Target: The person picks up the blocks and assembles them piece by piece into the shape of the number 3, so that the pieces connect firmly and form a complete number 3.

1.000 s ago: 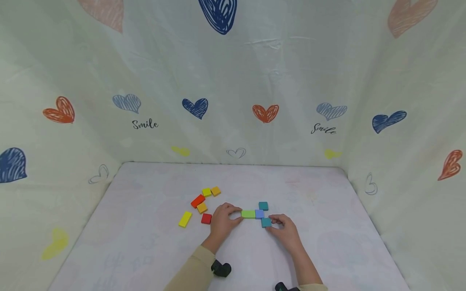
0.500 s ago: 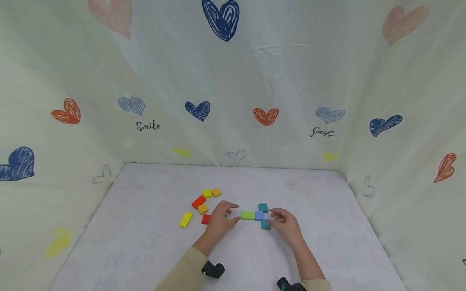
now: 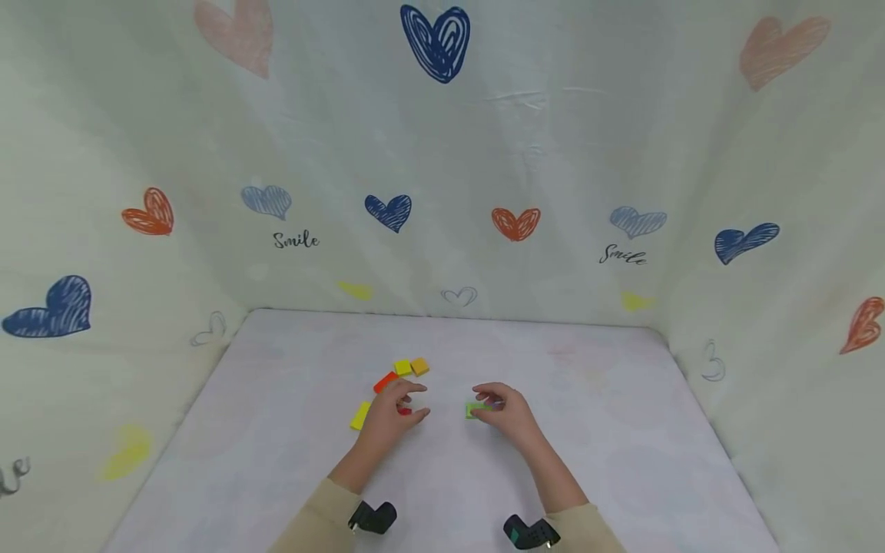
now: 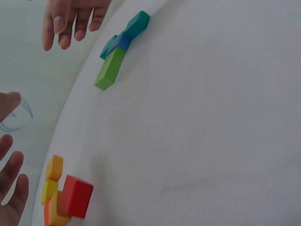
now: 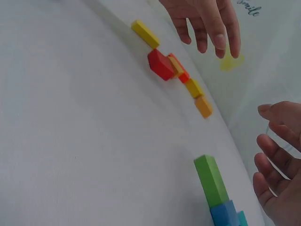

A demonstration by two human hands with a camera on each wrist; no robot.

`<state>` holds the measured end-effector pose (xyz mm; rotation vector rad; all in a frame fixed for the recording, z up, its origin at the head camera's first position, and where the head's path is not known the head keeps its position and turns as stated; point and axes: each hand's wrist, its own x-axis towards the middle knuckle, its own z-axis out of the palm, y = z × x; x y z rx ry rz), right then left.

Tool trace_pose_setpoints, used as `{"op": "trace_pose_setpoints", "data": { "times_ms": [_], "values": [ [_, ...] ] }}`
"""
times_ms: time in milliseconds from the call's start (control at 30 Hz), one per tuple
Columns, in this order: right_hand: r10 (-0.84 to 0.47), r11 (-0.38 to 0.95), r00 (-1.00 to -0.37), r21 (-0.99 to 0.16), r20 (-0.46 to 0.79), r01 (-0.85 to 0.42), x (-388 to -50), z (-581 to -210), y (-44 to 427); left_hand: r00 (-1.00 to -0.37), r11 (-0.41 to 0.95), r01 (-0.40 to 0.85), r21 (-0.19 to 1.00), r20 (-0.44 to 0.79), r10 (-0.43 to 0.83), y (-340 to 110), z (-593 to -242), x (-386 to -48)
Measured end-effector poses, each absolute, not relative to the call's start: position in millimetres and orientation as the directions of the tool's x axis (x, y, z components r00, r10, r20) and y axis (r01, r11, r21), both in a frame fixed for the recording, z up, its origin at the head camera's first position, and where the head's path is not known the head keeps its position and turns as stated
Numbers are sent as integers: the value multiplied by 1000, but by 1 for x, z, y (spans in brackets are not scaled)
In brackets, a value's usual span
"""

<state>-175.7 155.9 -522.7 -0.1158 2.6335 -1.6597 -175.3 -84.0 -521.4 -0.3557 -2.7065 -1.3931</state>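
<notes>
My left hand [image 3: 387, 411] hovers over the warm-coloured blocks, its fingers apart and holding nothing. Under and beside it lie a red block [image 4: 77, 195], a yellow block [image 3: 403, 367], an orange block [image 3: 419, 365] and a long yellow block [image 5: 145, 34]. Above the cool-coloured group is my right hand [image 3: 508, 411], fingers loosely bent, gripping nothing. That group has a long green block [image 4: 111, 68] end to end with a blue block [image 4: 119, 43], and teal blocks [image 4: 137, 23] at the blue one's far corners. In the head view my right hand hides most of these.
The blocks lie on a white-covered table [image 3: 442, 491]. Behind it and at the sides hangs a pale curtain [image 3: 442, 153] printed with hearts. A black wrist camera [image 3: 373, 518] sits on my left sleeve and another black camera [image 3: 531, 531] on my right.
Both hands have come off the green and teal blocks. My left hand has moved left over the warm-coloured blocks; my right hand has moved left over the green block. The blocks stay put.
</notes>
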Motion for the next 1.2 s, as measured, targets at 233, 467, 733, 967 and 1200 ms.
{"op": "trace_pose_setpoints", "data": {
  "times_ms": [233, 467, 733, 967, 1200],
  "values": [
    [-177, 419, -984, -906, -18, -59, -180, -525, 123, -987, 579, 158, 800, 145, 69, -108, -520, -171],
    [-256, 456, -964, -889, -76, -51, -184, -529, 93, -994, 626, 79, 776, 108, -8, -127, -523, -169],
    [-329, 494, -940, -865, -94, -86, -188, -537, 70, -995, 615, 58, 786, 94, -26, -143, -528, -165],
    [-364, 545, -924, -831, -120, -107, -195, -544, 58, -995, 642, 32, 766, 82, -48, -150, -532, -161],
    [-380, 592, -916, -795, -127, -135, -201, -554, 48, -994, 674, 15, 738, 85, -71, -156, -536, -156]
  ]
}}
